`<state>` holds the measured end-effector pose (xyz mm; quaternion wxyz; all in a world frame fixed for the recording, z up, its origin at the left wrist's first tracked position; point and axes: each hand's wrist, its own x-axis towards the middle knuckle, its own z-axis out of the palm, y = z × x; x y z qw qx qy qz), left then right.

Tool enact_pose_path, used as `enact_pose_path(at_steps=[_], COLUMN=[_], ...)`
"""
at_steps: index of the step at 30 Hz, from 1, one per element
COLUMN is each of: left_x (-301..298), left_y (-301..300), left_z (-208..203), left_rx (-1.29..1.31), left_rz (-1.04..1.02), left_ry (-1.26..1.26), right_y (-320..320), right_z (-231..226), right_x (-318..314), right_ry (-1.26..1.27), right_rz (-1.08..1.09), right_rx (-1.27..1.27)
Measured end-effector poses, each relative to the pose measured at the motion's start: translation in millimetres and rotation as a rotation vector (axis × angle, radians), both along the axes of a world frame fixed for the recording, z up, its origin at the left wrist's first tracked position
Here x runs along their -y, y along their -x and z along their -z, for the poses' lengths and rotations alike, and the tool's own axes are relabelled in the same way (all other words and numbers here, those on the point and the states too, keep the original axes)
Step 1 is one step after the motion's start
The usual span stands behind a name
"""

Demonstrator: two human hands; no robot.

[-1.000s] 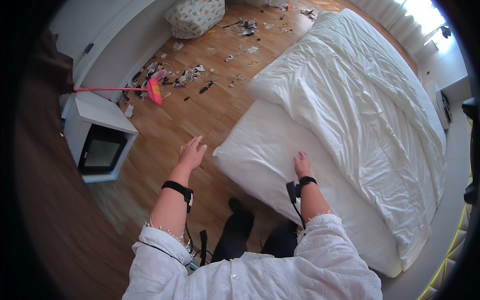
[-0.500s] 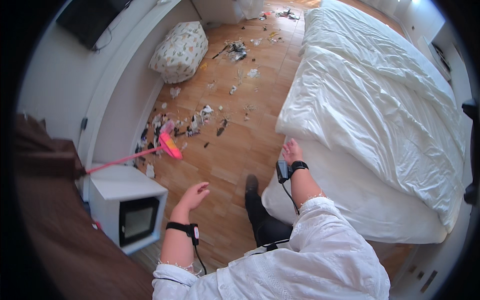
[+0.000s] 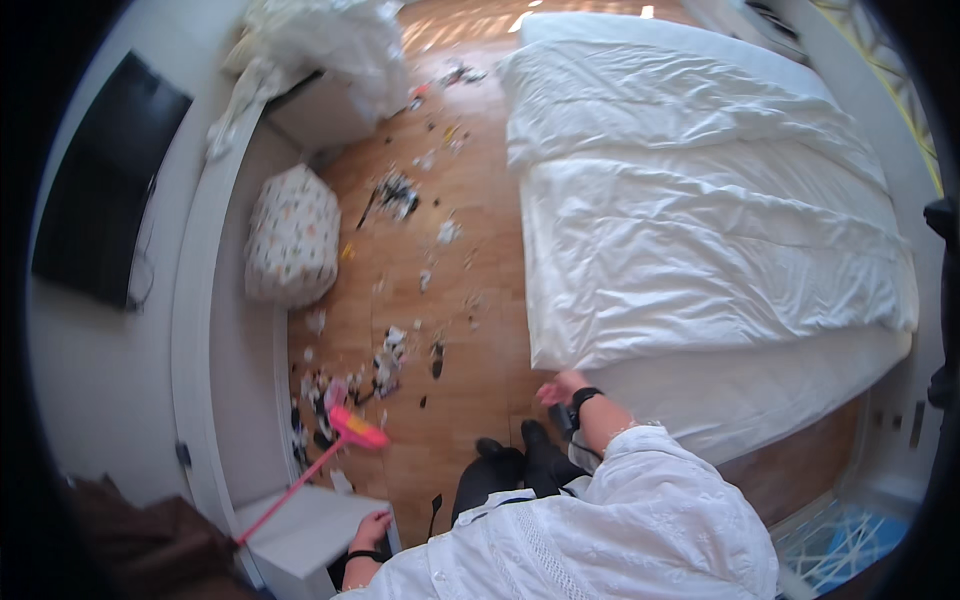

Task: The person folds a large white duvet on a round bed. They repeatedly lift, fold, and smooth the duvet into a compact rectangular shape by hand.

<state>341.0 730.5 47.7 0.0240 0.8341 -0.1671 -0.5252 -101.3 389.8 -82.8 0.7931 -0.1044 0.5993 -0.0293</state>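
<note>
The right hand (image 3: pixel 563 387), loosely open with nothing seen in it, is at the bed's (image 3: pixel 690 400) near left corner, just beside the lower edge of the white quilt (image 3: pixel 700 260), which spreads ahead and to the right. The left hand (image 3: pixel 372 530), at the right edge of the white cabinet (image 3: pixel 310 525), shows too little to tell how its fingers stand; it is the nearer one to the pink broom (image 3: pixel 357 428), whose long handle slants ahead and rightward over the cabinet to the floor (image 3: pixel 490 330)
</note>
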Motion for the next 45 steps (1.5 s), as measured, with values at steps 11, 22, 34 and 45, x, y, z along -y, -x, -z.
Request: enact_pose_path(at_steps=[11, 22, 34, 45], left_x=[317.8, 761.5, 929.3, 974.4], left_y=[-117.5, -31.7, 283.1, 416.4], left_z=[18.1, 8.3, -55.1, 4.0], left_rx=[-0.033, 0.015, -0.186, -0.286], left_rz=[0.257, 0.887, 1.606, 1.692], left_ry=[0.429, 0.699, 0.216, 0.248], right_y=[40.4, 80.0, 166.2, 187.9], right_z=[-71.3, -106.5, -23.9, -13.8], right_x=[145.3, 247.6, 454.6, 499.9], right_ry=[0.432, 0.436, 0.389, 0.829], right_rz=[0.268, 1.278, 1.665, 0.956], right_rx=[-0.045, -0.173, -0.223, -0.772])
